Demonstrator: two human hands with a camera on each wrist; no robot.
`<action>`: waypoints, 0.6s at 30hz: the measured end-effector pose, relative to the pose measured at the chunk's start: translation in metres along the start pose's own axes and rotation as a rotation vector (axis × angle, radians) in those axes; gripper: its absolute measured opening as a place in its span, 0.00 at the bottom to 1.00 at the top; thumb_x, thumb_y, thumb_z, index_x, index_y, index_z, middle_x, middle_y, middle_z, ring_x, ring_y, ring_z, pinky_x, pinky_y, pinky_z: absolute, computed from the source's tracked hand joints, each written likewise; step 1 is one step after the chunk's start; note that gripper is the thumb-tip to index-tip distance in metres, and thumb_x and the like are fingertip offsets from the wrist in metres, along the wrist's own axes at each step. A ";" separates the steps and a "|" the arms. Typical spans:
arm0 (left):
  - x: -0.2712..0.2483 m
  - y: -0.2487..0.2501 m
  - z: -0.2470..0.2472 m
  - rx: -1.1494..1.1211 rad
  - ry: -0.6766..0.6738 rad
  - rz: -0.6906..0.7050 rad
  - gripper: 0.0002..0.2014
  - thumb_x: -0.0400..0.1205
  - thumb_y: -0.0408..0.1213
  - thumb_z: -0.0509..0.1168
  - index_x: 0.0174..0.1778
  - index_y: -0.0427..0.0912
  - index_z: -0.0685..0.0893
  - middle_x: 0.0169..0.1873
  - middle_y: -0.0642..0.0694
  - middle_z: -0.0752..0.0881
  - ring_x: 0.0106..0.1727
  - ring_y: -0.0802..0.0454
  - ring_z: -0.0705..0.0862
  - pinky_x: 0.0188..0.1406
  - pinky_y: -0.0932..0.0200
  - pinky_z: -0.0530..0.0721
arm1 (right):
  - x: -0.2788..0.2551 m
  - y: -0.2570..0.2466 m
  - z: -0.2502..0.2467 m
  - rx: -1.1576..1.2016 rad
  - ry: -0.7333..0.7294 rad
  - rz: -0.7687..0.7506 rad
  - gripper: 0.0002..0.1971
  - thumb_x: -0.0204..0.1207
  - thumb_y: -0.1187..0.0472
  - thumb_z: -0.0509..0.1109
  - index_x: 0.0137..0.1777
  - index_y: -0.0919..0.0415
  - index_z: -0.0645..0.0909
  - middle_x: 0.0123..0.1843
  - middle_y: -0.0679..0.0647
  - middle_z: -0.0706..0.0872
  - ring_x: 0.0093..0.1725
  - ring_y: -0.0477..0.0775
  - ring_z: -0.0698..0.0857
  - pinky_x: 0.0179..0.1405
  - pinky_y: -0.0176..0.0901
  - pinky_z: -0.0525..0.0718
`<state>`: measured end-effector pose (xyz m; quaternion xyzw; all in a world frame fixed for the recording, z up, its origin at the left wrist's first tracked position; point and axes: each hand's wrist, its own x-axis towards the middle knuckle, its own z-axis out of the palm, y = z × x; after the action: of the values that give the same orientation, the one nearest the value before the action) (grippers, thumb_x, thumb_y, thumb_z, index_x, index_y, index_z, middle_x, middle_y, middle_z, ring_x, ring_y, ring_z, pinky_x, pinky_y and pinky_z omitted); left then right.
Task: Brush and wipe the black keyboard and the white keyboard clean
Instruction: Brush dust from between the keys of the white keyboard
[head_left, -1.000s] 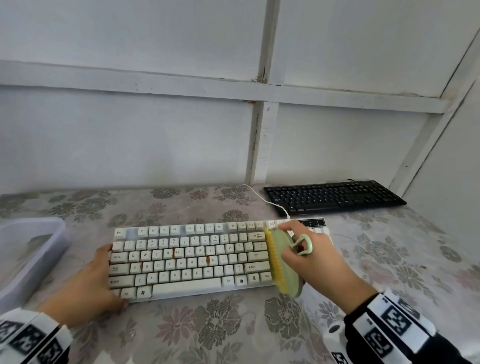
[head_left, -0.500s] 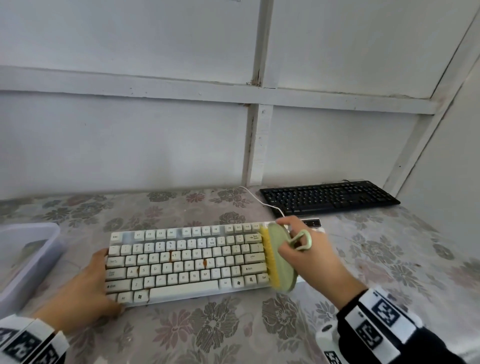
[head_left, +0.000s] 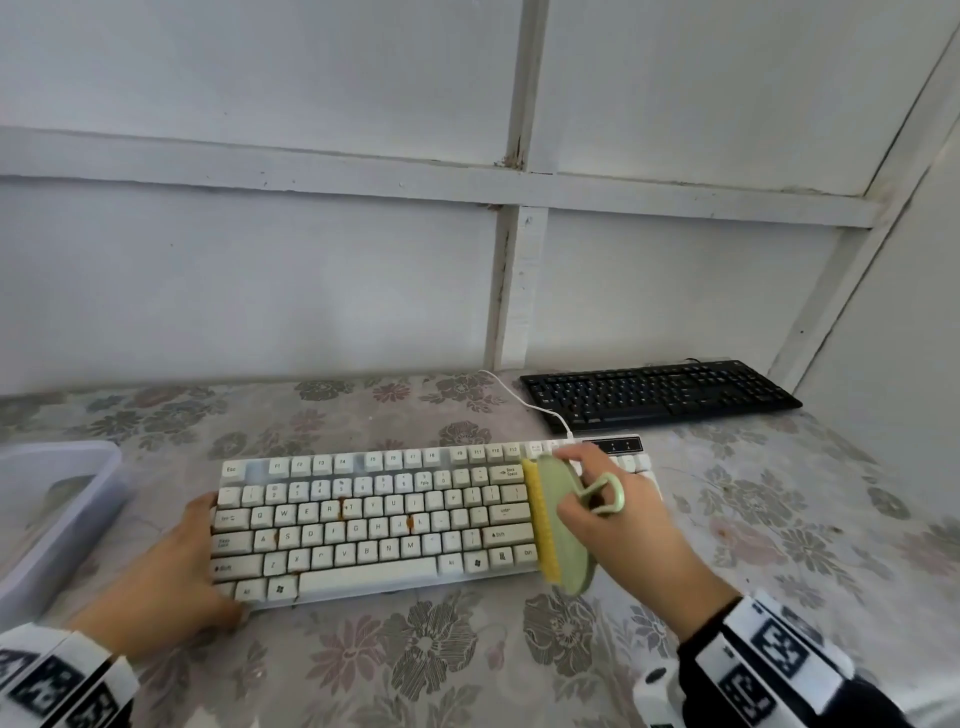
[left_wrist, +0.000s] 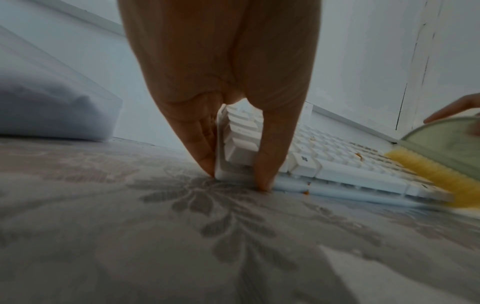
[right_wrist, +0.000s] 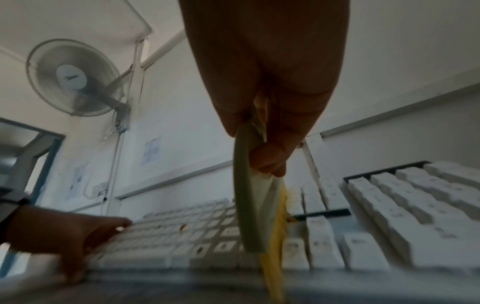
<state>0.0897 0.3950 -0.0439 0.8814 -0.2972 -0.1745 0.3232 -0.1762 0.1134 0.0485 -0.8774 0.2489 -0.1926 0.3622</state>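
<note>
While my right hand (head_left: 618, 525) curls round the brush (head_left: 563, 525), thumb and fingers clamped on its green back, the yellow bristles (head_left: 540, 519) stand on edge against the white keyboard (head_left: 374, 519), in the gap between the main key block and the keys to its right. From the right wrist view I see the brush (right_wrist: 250, 205) held nearly upright, bristles (right_wrist: 274, 267) trailing down past the keyboard's front edge. My left hand (head_left: 171, 566) braces the keyboard's left end: from the left wrist view the fingers (left_wrist: 200, 144) press straight against the end and the thumb (left_wrist: 270, 156) against the front near corner, both tips down on the tablecloth (left_wrist: 233, 246). Orange-brown specks (head_left: 410, 522) sit among the middle keys. A white cable (head_left: 524, 402) runs from the keyboard's back edge toward the wall. The black keyboard (head_left: 660, 395) lies well behind and to the right, near the wall, apart from both hands. A clear plastic tub (head_left: 57, 514) sits at the table's left, near my left hand. In the right wrist view a wall fan (right_wrist: 75, 78) hangs high on the left.
</note>
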 end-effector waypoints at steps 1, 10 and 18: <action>0.004 -0.009 0.000 0.004 0.010 0.003 0.54 0.44 0.46 0.83 0.66 0.57 0.63 0.56 0.53 0.84 0.54 0.54 0.86 0.51 0.51 0.88 | -0.006 0.003 0.001 -0.006 -0.027 0.008 0.17 0.75 0.68 0.63 0.53 0.42 0.76 0.24 0.49 0.76 0.19 0.42 0.67 0.17 0.31 0.64; -0.008 0.010 -0.004 -0.003 0.008 0.006 0.57 0.45 0.47 0.79 0.71 0.51 0.60 0.57 0.54 0.81 0.56 0.55 0.84 0.56 0.48 0.85 | 0.014 -0.024 -0.016 0.047 0.161 -0.003 0.18 0.73 0.66 0.65 0.56 0.43 0.80 0.37 0.51 0.86 0.25 0.43 0.75 0.18 0.30 0.71; -0.016 0.027 -0.004 -0.035 0.004 -0.032 0.54 0.51 0.37 0.80 0.73 0.48 0.59 0.55 0.57 0.78 0.54 0.59 0.81 0.47 0.63 0.82 | 0.025 -0.028 0.010 0.027 0.082 -0.015 0.14 0.74 0.68 0.64 0.54 0.48 0.77 0.30 0.53 0.82 0.18 0.41 0.71 0.16 0.29 0.67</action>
<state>0.0683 0.3905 -0.0215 0.8804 -0.2793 -0.1832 0.3365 -0.1420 0.1219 0.0663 -0.8656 0.2543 -0.2344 0.3621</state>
